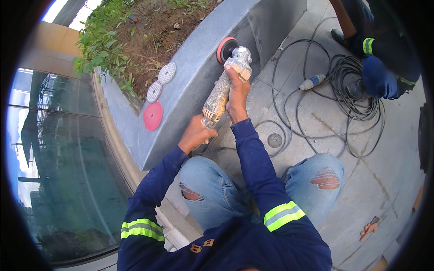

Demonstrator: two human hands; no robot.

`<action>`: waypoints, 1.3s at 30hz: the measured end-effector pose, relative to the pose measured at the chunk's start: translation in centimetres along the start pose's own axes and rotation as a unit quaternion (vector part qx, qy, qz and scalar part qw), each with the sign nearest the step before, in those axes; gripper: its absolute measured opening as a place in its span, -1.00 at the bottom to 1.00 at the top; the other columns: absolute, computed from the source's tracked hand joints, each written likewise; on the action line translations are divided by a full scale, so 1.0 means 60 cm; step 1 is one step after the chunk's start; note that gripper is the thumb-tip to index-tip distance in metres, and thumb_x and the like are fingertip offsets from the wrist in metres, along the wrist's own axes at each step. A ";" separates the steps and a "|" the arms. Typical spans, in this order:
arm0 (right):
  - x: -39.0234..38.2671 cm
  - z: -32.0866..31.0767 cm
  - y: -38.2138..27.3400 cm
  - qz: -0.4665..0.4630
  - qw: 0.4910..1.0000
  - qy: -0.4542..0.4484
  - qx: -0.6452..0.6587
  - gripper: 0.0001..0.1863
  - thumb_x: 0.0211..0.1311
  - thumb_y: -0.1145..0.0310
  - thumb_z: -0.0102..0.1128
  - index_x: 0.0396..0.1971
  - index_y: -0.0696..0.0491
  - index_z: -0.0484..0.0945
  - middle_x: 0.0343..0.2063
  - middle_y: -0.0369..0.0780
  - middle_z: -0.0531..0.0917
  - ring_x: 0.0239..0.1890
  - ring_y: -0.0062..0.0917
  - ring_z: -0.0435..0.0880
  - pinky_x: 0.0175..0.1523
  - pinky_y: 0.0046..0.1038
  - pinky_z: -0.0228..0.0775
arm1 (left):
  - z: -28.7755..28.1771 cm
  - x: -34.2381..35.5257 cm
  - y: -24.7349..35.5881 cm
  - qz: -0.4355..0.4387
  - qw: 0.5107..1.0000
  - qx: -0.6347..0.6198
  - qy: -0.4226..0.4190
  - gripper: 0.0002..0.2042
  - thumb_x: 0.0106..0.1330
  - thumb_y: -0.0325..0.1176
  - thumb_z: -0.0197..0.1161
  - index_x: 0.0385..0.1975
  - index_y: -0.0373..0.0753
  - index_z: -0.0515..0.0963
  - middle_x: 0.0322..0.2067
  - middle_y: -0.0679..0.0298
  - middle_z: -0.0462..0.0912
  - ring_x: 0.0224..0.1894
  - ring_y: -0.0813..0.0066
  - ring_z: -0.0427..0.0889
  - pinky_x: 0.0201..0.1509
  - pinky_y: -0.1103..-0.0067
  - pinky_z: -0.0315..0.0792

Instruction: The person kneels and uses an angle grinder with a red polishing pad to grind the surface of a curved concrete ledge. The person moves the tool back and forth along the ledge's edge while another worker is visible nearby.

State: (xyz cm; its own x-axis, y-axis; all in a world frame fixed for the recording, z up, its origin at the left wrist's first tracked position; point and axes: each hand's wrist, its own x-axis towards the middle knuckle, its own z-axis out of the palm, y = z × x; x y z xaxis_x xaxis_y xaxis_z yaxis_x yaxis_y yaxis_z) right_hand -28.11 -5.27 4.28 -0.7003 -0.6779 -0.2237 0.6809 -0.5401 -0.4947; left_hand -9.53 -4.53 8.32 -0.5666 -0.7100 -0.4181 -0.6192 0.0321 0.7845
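Both hands hold a dusty yellow and grey angle grinder (pixel 216 98), slanting up and to the right. My left hand (pixel 197 133) is closed round its rear body. My right hand (pixel 237 92) grips it just behind the gear head, thumb along the top. At its far end a red-rimmed black backing pad (pixel 227 49) is against or close to the upright face of the grey stone planter wall (pixel 190 77); I cannot tell whether it touches. On the wall's top lie two white dimpled polishing pads (pixel 167 73) (pixel 154 91) and a pink round disc (pixel 153 116).
Black cable (pixel 346 90) lies coiled on the paving at the right, with a grey and blue connector (pixel 312 82). Another person (pixel 379 58) crouches beside it. Soil and green plants (pixel 101 49) fill the planter. A glass panel (pixel 72 171) stands at the left; a round drain cover (pixel 274 140) sits ahead.
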 end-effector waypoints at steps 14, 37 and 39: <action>-0.024 0.020 -0.002 -0.003 1.000 -0.018 -0.011 -0.49 0.31 0.17 0.56 0.08 0.16 0.61 -0.26 -0.21 0.70 -0.41 -0.48 0.76 -0.31 -0.36 0.71 | -0.008 -0.011 -0.015 0.011 1.000 -0.023 0.008 -0.62 0.08 -0.56 0.49 -0.06 -0.45 0.63 -0.40 0.25 0.70 -0.58 0.55 0.62 -0.55 0.55 0.47; -0.011 -0.023 0.033 -0.022 0.999 0.015 -0.041 -0.51 0.32 0.20 0.55 0.10 0.15 0.61 -0.25 -0.23 0.70 -0.41 -0.51 0.76 -0.30 -0.37 0.73 | 0.005 -0.004 -0.032 -0.027 0.999 -0.002 -0.023 -0.60 0.09 -0.55 0.49 -0.04 -0.46 0.62 -0.39 0.26 0.70 -0.60 0.58 0.60 -0.54 0.55 0.47; -0.054 -0.010 0.040 -0.020 0.999 0.001 -0.039 -0.53 0.34 0.23 0.54 0.12 0.13 0.60 -0.19 -0.25 0.71 -0.34 -0.55 0.75 -0.25 -0.39 0.73 | -0.008 -0.036 -0.042 -0.037 0.999 -0.003 -0.008 -0.59 0.09 -0.56 0.50 -0.01 -0.45 0.62 -0.39 0.26 0.70 -0.60 0.58 0.60 -0.53 0.54 0.47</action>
State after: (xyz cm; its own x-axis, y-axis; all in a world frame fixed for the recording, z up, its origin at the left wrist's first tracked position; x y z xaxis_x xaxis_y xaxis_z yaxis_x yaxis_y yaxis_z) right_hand -24.32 -4.09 3.31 -0.7278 -0.6547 -0.2044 0.6329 -0.5263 -0.5678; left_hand -6.50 -3.40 7.45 -0.5282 -0.6985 -0.4829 -0.6563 -0.0250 0.7541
